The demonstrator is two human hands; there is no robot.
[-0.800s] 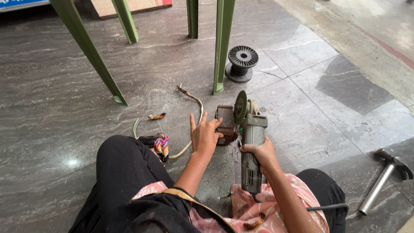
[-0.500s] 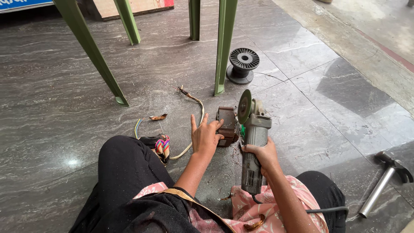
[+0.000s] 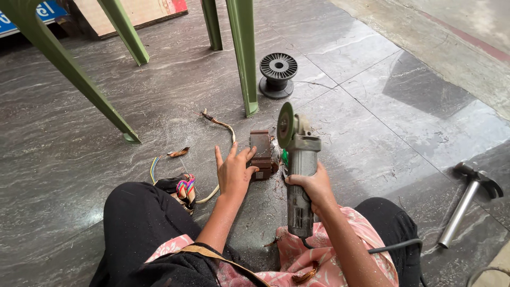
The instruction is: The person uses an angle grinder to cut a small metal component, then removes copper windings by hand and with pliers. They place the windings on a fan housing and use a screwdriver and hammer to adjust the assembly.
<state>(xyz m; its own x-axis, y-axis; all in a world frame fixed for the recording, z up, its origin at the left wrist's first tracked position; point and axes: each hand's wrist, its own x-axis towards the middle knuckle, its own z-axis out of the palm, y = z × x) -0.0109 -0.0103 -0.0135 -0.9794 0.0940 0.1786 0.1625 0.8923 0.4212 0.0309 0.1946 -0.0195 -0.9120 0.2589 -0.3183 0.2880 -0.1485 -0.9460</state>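
We note the grinder has lifted slightly since a moment ago, disc upright beside the brown block on the floor; our right hand grips its body; left hand, fingers spread, steadies the block; cutting looks imminent.

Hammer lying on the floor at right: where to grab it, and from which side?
Take the hammer by the lower end of its bare metal handle, coming from above and from the side near the person's knee. It lies flat on the tiled floor with the dark head at the far end, so the handle end is closest. Nothing touches it, and the straight, round shaft suits a wrap-around grip.
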